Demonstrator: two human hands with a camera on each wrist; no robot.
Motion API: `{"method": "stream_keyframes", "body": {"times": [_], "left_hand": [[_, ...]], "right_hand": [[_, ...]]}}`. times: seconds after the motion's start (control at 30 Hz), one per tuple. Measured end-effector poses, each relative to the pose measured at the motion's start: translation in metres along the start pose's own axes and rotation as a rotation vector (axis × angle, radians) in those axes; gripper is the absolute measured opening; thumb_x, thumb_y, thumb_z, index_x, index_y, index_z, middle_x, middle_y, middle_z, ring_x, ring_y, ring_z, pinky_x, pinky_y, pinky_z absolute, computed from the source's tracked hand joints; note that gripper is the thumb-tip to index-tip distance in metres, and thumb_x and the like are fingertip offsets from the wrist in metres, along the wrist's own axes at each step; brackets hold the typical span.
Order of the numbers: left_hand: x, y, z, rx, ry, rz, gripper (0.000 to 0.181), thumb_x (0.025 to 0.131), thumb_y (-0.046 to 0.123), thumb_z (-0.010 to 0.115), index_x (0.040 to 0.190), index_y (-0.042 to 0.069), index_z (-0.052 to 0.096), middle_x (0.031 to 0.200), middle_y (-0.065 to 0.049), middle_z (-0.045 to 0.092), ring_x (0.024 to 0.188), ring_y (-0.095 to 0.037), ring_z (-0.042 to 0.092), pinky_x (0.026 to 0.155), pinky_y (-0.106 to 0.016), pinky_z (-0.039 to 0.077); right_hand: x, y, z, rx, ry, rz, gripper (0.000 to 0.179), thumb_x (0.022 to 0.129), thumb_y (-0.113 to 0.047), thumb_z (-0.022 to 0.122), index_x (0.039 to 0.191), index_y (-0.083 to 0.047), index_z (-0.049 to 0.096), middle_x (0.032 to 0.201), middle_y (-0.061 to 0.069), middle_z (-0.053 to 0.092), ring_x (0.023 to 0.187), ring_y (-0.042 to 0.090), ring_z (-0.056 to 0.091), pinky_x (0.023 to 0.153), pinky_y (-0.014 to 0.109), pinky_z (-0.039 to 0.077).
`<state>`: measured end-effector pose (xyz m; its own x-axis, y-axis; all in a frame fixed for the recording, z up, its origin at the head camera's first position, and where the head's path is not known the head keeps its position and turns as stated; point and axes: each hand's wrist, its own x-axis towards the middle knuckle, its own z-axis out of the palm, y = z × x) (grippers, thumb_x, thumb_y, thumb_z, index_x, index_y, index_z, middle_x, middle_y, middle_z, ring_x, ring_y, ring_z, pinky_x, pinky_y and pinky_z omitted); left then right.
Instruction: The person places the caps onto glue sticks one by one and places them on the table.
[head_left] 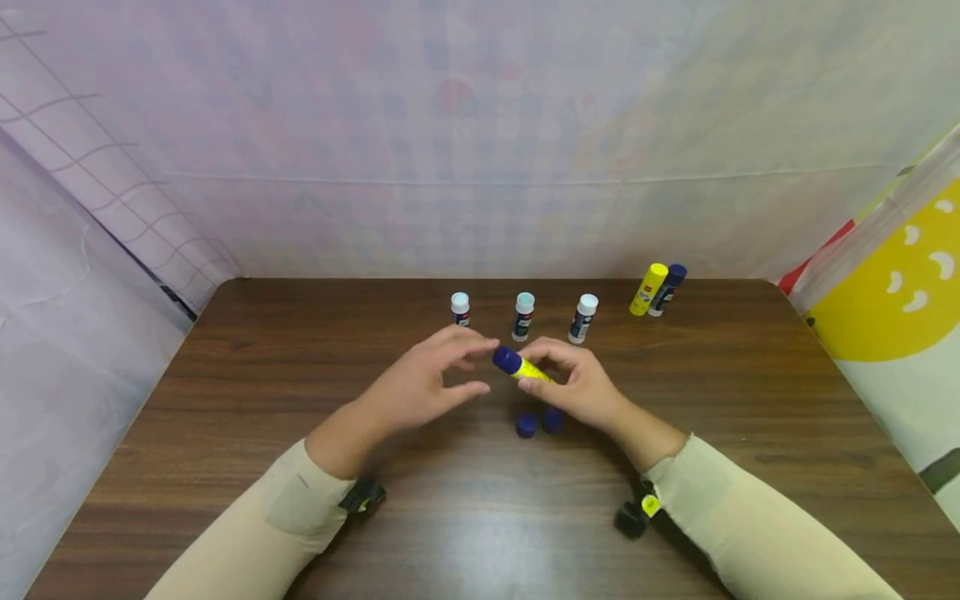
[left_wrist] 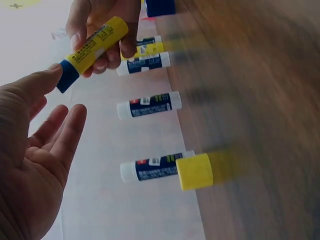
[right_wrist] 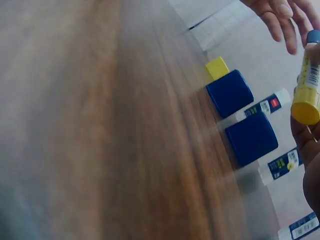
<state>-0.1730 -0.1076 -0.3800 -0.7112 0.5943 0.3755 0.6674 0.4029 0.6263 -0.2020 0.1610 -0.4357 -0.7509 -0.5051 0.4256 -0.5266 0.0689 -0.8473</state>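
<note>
My right hand (head_left: 573,379) grips a yellow glue stick (left_wrist: 97,46) with a dark blue cap (head_left: 507,360), tilted with the cap toward my left hand. My left hand (head_left: 420,375) is beside that cap, thumb and fingers spread. Its thumb tip overlaps the cap in the left wrist view, but the head view shows a small gap. Below the right hand, two dark blue caps (head_left: 527,426) lie on the table. A yellow cap (left_wrist: 195,171) stands on the table, hidden behind the left hand in the head view.
Three navy glue sticks with white tops, left (head_left: 460,307), middle (head_left: 523,317) and right (head_left: 582,318), stand in a row beyond my hands. At the back right, a yellow glue stick (head_left: 648,289) and a navy-capped one (head_left: 667,291) stand together. A curtain (head_left: 480,167) hangs behind the wooden table (head_left: 300,350).
</note>
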Motion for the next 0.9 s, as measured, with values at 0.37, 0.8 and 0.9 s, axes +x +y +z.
{"method": "stream_keyframes", "body": {"times": [0.37,0.8,0.9], "left_hand": [[-0.002,0.011,0.002,0.101,-0.047,0.086,0.032,0.094,0.012,0.078,0.127,0.009,0.074,0.128,-0.005,0.067,0.114,-0.018,0.068,0.092,-0.026,0.061],[-0.002,0.014,0.002,0.121,-0.082,0.059,0.028,0.097,0.015,0.075,0.124,0.008,0.074,0.129,-0.004,0.071,0.12,-0.019,0.068,0.1,-0.03,0.059],[-0.002,0.014,0.002,0.123,-0.084,0.043,0.028,0.097,0.016,0.075,0.124,0.008,0.074,0.129,-0.004,0.071,0.12,-0.018,0.068,0.1,-0.03,0.059]], "right_hand": [[-0.001,-0.009,0.009,0.0,-0.131,-0.035,0.029,0.088,0.007,0.076,0.114,-0.006,0.074,0.11,0.008,0.072,0.103,0.015,0.067,0.095,0.028,0.057],[-0.002,-0.012,0.01,-0.036,-0.154,-0.004,0.029,0.09,0.002,0.077,0.117,-0.009,0.073,0.114,0.005,0.073,0.107,0.016,0.067,0.1,0.03,0.056],[-0.001,-0.012,0.011,-0.049,-0.154,-0.001,0.028,0.09,0.001,0.078,0.116,-0.01,0.074,0.113,0.005,0.073,0.106,0.016,0.067,0.098,0.03,0.056]]}}
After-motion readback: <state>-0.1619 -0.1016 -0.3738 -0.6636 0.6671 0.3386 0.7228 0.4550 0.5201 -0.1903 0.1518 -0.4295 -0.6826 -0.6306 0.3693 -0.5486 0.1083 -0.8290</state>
